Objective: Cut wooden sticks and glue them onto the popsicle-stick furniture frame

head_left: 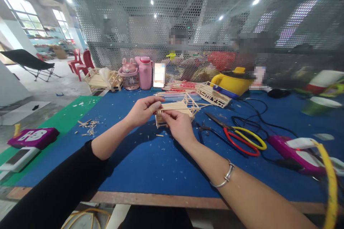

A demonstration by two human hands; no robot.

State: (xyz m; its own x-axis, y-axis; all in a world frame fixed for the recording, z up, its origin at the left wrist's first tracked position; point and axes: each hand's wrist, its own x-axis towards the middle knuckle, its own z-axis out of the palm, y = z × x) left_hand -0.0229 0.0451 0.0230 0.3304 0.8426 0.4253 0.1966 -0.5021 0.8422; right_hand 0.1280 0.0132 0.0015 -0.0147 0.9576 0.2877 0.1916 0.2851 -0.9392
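Note:
A small model built of pale wooden sticks stands on the blue table mat, with a flat slatted deck and a triangular frame at its right end. At its near left corner, my left hand pinches the edge between thumb and fingers. My right hand is closed on the same corner from the front, its fingertips close to the left thumb. Whatever small piece may be between the fingertips is hidden. A short stick offcut lies just in front of the model.
Right of my hands lie scissors and dark-handled pliers. Behind are loose sticks, other stick models, a pink bottle, a phone and a yellow pot. Black cable and purple power strips flank the mat.

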